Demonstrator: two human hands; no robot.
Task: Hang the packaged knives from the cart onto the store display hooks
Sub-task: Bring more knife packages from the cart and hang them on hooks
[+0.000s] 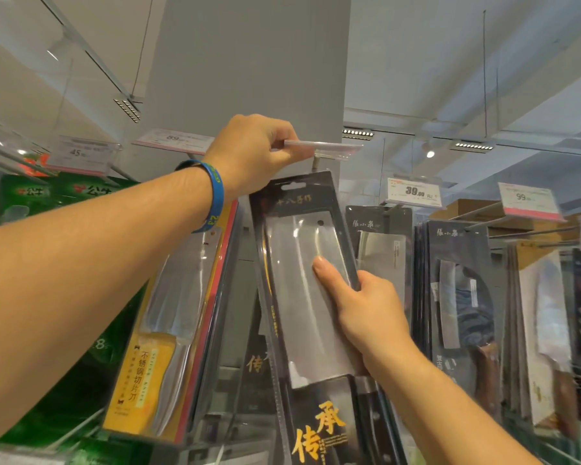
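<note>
Our left hand (252, 152) pinched the tag flap (329, 147), our right hand (363, 310) gripped the packaged knife (292, 256); its tilted slot (292, 186) might miss the hook (315, 161).

Location type: retail shop, knife section. Indicators: printed price tags (413, 193) in clear holders (332, 148) at the ends of metal display hooks (475, 210), upper left through centre right of the frame; rows of packaged knives (463, 290) hanging along the right side; spotlights (472, 146) on ceiling tracks, upper right.
</note>
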